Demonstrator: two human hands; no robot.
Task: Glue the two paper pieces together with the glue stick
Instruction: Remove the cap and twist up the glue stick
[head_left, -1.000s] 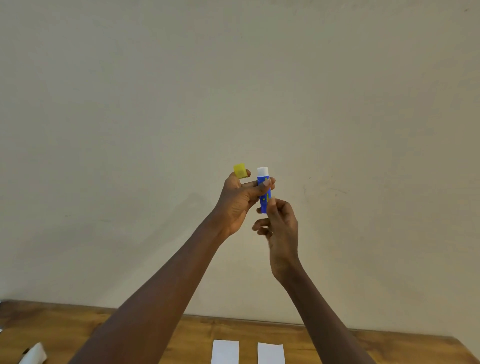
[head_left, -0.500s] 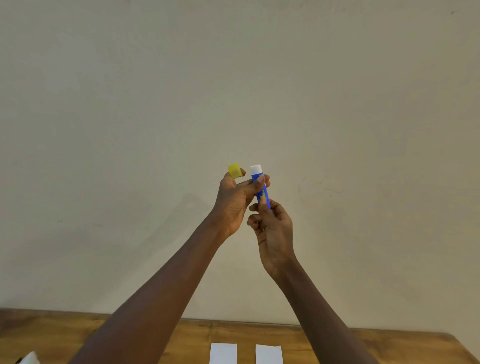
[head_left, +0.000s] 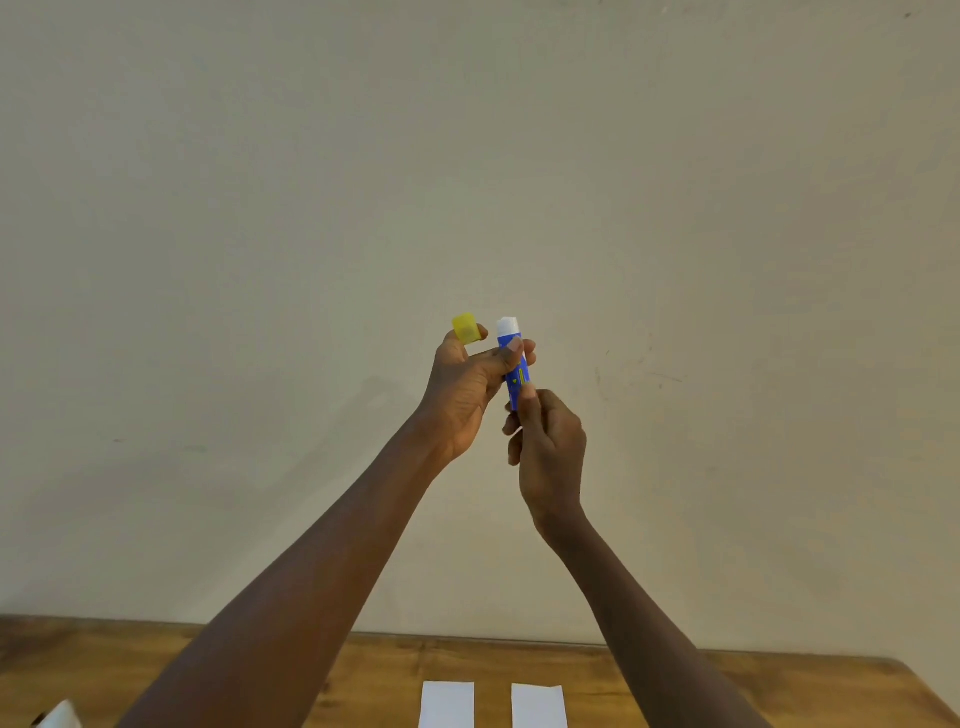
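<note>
Two paper pieces (head_left: 491, 704) on desk (head_left: 779, 691): light, floppy. Glue stick (head_left: 514, 366) rigid, uncapped, barrel clasped by left hand (head_left: 462, 395) with cap (head_left: 466, 328); base pinched by right hand (head_left: 551, 441).

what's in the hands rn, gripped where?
Left hand: yellow cap pinched at its lower end, plus glue stick at the upper barrel. Right hand: the stick's base. Stick upright, uncapped.

You work in soft, dim, even light; your arms throw a faint shadow on the wall (head_left: 363, 208) to the left. The table (head_left: 779, 686) edge bows slightly from wide-angle distortion.
</note>
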